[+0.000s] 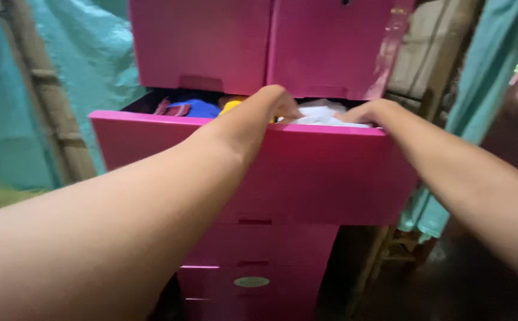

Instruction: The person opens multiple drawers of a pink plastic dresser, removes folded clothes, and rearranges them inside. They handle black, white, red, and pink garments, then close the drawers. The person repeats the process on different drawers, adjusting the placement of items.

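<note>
Both hands reach over the front of the pulled-out glossy pink plastic drawer. The left hand and right hand curl onto folded white cloth (grip hidden). Lifting it needs a firm pinch.

Dim, soft light; slight overall blur

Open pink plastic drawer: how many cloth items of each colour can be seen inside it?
White crumpled cloth: 1
Blue folded cloth: 1
Yellow cloth: 1
Dark red striped cloth: 1
Total: 4 visible; more may be hidden behind the drawer front.
</note>
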